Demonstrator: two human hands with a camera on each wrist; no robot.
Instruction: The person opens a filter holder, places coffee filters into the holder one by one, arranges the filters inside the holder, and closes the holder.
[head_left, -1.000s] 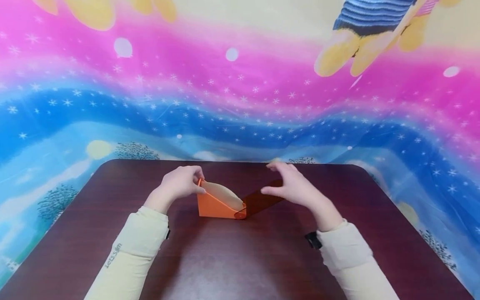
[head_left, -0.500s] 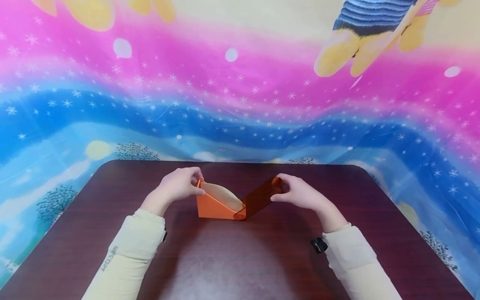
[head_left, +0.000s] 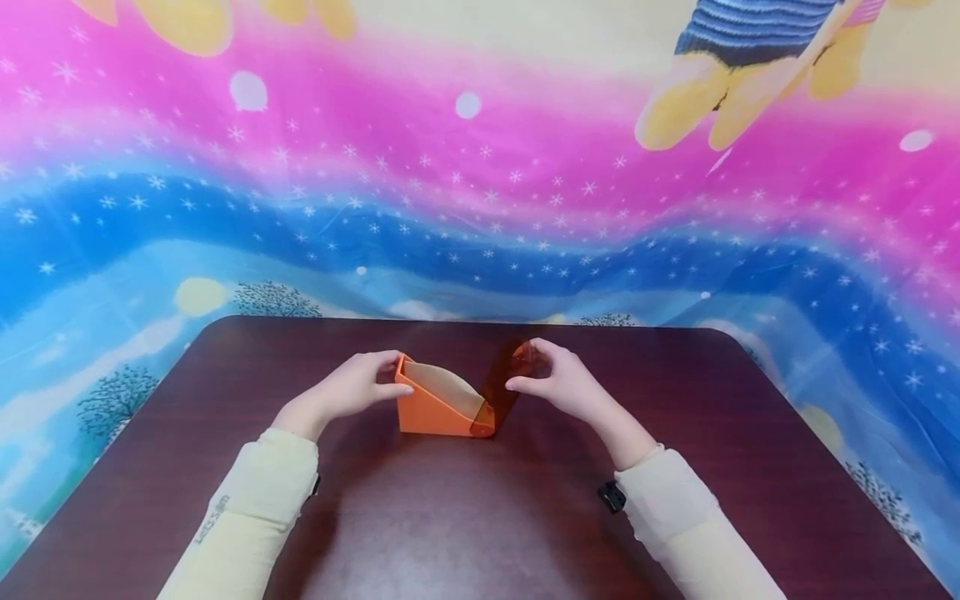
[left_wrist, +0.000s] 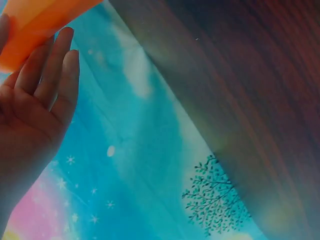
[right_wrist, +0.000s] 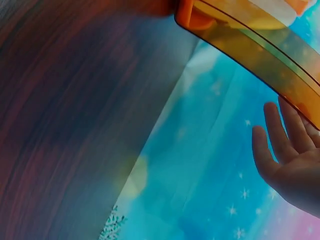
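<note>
An orange box (head_left: 433, 414) with a sloping top stands on the table in the head view. Out of it rises a beige, round-edged sheet or stack (head_left: 447, 388), resembling coffee filters. My left hand (head_left: 348, 387) holds the box's tall left end between thumb and fingers. Hinged at the low right end, a see-through amber lid (head_left: 498, 386) leans up and to the right, raised off the box. My right hand (head_left: 564, 385) grips the lid's free end. The right wrist view shows the lid (right_wrist: 250, 52) close up, the fingers (right_wrist: 276, 127) at its edge.
The dark wooden table (head_left: 442, 533) has rounded far corners. Behind it hangs a patterned pink and blue cloth (head_left: 420, 200), which reaches down past the table's sides.
My right hand has closed on the lid's free end and swung it up and left, so it stands steeper. The left hand keeps its hold and the box has hardly moved.
</note>
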